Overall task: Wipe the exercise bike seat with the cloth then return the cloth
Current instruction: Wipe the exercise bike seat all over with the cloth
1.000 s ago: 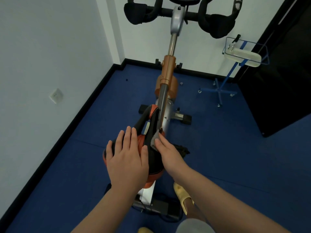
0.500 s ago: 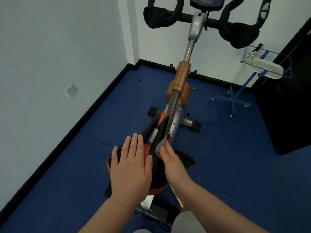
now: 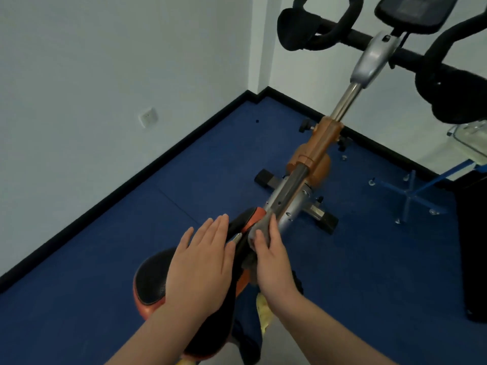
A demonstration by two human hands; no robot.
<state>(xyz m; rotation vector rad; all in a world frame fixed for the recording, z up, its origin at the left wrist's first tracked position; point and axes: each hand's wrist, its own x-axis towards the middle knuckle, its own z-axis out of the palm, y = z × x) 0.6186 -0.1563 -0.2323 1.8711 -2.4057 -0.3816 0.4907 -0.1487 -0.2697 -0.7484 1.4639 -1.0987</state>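
The black and orange exercise bike seat (image 3: pixel 151 281) fills the lower middle of the head view, its narrow nose pointing toward the handlebars. My left hand (image 3: pixel 201 262) lies flat on the seat's top with fingers together and holds nothing. My right hand (image 3: pixel 271 262) presses a small grey cloth (image 3: pixel 259 229) against the right side of the seat's nose. Most of the cloth is hidden under my fingers.
The bike's silver and orange frame (image 3: pixel 313 159) runs up to black handlebars (image 3: pixel 316 30) and a console (image 3: pixel 413 11). White walls with a socket (image 3: pixel 148 117) stand to the left. A blue wheeled stand (image 3: pixel 411 196) and a dark door (image 3: pixel 474 246) are on the right. Blue floor surrounds the bike.
The camera has swung left and closer, so the bike shifted right in view. My right hand with the cloth slid forward along the seat's nose. My left hand stayed flat on the seat.
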